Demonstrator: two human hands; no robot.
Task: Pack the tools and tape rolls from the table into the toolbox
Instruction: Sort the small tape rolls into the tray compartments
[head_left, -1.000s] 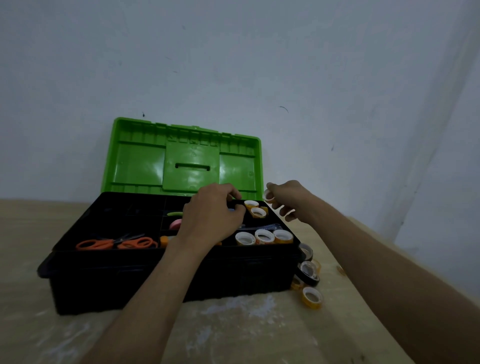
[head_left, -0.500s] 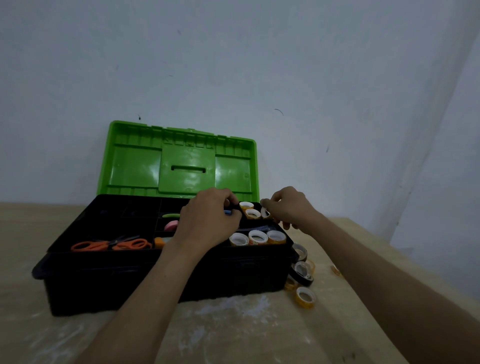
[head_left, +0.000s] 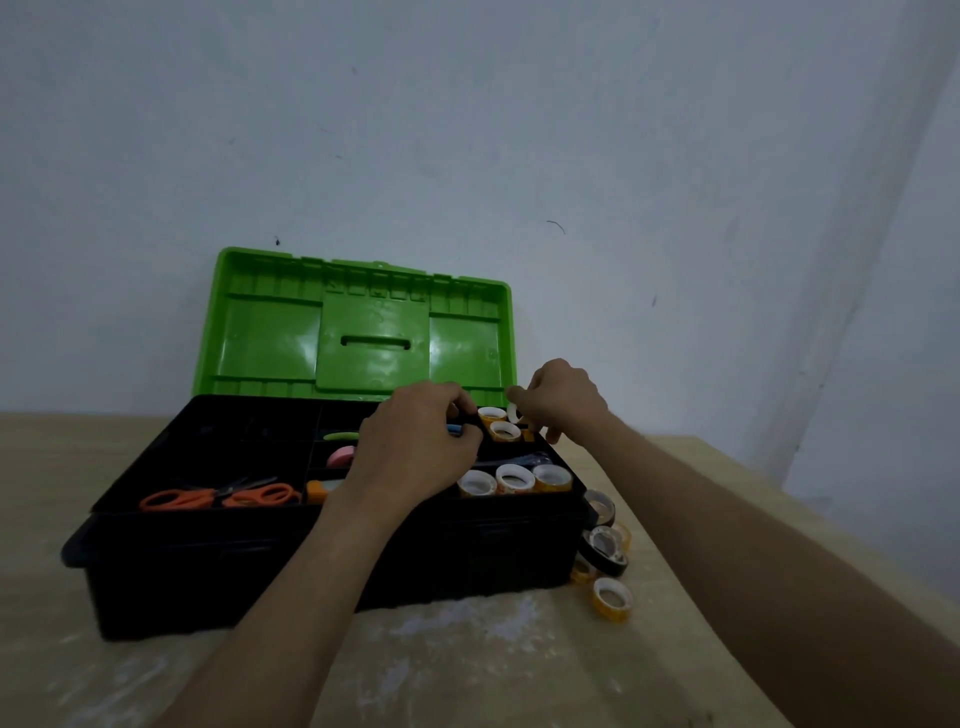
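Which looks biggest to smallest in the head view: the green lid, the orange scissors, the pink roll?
1. green lid
2. orange scissors
3. pink roll, partly hidden behind the left hand

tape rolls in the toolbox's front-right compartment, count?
3, in a row in the front-right compartment of the toolbox: left roll, middle roll, right roll. The left hand may hide more beside them.

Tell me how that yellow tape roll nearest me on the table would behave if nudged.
The yellow tape roll is a small hollow ring, so probably light and easily shoved. Its round rim suggests it could roll. Its glossy side looks somewhat slippery.
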